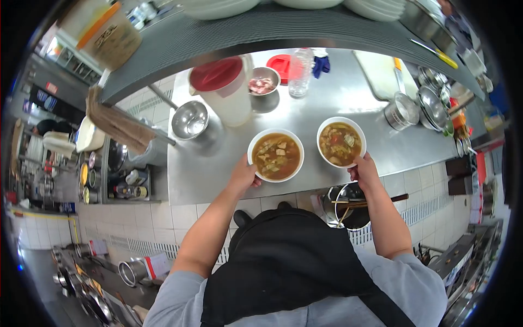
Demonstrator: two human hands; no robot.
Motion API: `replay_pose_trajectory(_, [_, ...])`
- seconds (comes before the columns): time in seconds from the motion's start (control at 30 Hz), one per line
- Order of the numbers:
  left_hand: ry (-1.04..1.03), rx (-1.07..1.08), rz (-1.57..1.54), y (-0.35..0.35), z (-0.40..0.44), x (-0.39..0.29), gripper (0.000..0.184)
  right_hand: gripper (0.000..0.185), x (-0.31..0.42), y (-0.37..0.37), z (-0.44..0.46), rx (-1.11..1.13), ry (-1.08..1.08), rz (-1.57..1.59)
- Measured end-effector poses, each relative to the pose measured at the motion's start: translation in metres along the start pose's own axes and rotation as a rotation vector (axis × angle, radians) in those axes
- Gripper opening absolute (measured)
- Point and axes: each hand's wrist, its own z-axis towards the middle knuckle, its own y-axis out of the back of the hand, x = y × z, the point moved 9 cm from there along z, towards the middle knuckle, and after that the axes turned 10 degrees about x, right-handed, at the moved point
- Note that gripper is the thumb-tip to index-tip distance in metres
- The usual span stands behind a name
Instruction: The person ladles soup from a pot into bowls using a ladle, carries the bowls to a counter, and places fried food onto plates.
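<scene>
Two white bowls of brown soup are at the front of the steel counter. My left hand (243, 175) grips the rim and side of the left soup bowl (250, 147), its thumb by the edge. My right hand (365, 170) is closed on the lower right side of the right soup bowl (320, 143). Chunks of pale tofu or meat and green vegetables float in both soups. The fingers under each bowl are partly hidden, and I cannot tell whether the bowls rest on the counter or are slightly lifted.
On the steel counter (218, 180) stand a steel bowl (190, 120), a red-lidded tub (226, 92), a bowl of raw meat (263, 82), a plastic bottle (300, 73) and a cutting board (376, 76) with a knife (399, 76). Overhead runs a shelf (245, 35). A pot (354, 215) stands below.
</scene>
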Motion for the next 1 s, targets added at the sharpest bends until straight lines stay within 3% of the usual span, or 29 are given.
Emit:
replay_pose_trajectory(0.27, [-0.096,-0.205,-0.136,0.076,-0.091,0.02,0.052,0.029,0.006,-0.096,-0.008,0.23,-0.033,-0.18])
replay_pose_trajectory(0.47, [-0.057,-0.476,-0.263,0.161,-0.182,0.057,0.05,0.03,-0.002,-0.208,-0.026,0.392,-0.105,-0.312])
replay_pose_trajectory(0.53, [-0.08,-0.422,-0.264,0.189,-0.21,0.07,0.052,0.031,-0.005,-0.254,-0.035,0.472,-0.124,-0.358])
replay_pose_trajectory(1.0, [0.003,-0.748,-0.501,0.47,-0.47,0.229,0.05,0.034,-0.101,-0.649,-0.132,0.766,-0.323,-0.507])
